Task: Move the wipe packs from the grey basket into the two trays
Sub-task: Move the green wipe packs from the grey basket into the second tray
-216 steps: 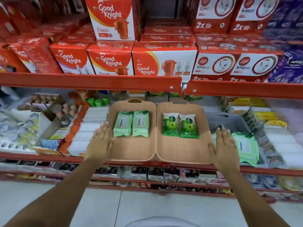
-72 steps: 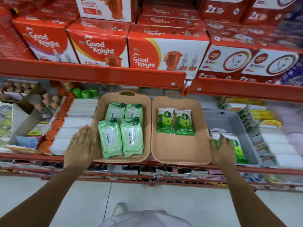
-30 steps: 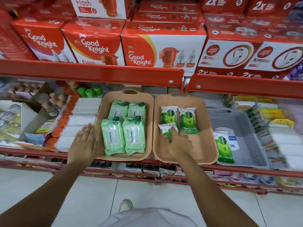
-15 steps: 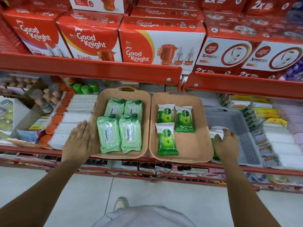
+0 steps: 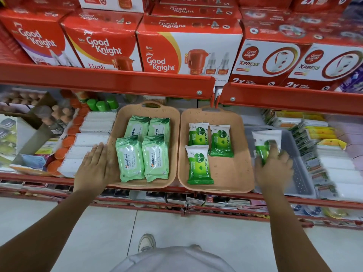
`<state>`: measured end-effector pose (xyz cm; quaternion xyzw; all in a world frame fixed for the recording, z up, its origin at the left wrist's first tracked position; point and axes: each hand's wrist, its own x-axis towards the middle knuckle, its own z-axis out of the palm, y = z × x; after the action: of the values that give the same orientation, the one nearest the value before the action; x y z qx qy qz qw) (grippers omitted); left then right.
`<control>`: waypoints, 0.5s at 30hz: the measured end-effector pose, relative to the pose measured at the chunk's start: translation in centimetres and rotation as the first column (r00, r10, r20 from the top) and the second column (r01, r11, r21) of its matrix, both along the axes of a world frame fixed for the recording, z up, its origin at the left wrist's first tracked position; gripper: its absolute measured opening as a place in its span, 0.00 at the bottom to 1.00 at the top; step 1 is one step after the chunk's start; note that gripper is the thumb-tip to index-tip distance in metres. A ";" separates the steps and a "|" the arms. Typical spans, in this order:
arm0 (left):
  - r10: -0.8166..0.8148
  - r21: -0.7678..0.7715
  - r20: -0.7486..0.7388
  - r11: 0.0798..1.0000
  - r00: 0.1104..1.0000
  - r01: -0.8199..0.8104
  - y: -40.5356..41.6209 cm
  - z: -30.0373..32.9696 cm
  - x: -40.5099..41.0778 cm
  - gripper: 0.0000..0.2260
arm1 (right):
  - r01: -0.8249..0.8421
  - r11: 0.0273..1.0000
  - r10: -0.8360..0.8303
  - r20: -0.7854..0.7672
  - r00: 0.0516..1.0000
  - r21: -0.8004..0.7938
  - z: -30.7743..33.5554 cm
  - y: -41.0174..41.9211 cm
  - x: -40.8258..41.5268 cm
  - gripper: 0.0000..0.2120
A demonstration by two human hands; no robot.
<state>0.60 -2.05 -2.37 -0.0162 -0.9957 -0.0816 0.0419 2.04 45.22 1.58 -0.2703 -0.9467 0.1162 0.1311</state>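
Two tan trays sit side by side on the shelf. The left tray (image 5: pixel 175 134) holds several pale green Himalaya wipe packs (image 5: pixel 129 159). The right tray (image 5: pixel 237 169) holds three green-and-white Dettol wipe packs (image 5: pixel 198 165). The grey basket (image 5: pixel 300 179) stands right of the trays. My right hand (image 5: pixel 274 167) is in the basket, closed on a green-and-white Dettol wipe pack (image 5: pixel 265 141) that looks blurred. My left hand (image 5: pixel 96 165) lies flat with fingers apart against the left tray's left rim, holding nothing.
A red shelf edge (image 5: pixel 110 81) overhangs the trays, with red Good Knight boxes (image 5: pixel 184 50) above it. White packets (image 5: pixel 92 142) and orange caps lie left of the trays; stacked packets (image 5: pixel 334 163) crowd the basket's right. White floor tiles lie below.
My right hand has closed on the Dettol pack in the basket and lifted it a little. Before that it laid a third Dettol pack in the right tray. My left hand stays put.
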 end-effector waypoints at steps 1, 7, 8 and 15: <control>0.000 -0.003 -0.002 1.000 1.000 0.000 0.0 0.1 0.0 0.30 | -0.050 0.996 0.054 -0.048 0.997 0.068 0.6 -0.8 -0.1 0.27; -0.009 -0.028 -0.018 1.000 1.000 0.009 0.1 -0.1 0.1 0.31 | -0.293 0.956 0.283 0.192 0.940 0.027 0.4 -6.5 -1.6 0.26; -0.012 -0.039 -0.017 0.999 1.000 0.011 0.1 -0.1 0.0 0.31 | -0.309 0.951 0.301 0.269 0.915 -0.014 -0.2 -7.2 -1.6 0.26; -0.103 -0.123 0.033 0.987 0.994 0.106 2.7 0.8 -0.1 0.29 | -0.449 0.890 0.456 0.221 0.862 -0.087 0.3 -13.1 -3.0 0.22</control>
<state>0.52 0.69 -1.55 -0.0699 -0.9971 -0.0213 0.0233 -0.94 32.07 1.87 -0.0547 -0.9904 0.1258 -0.0175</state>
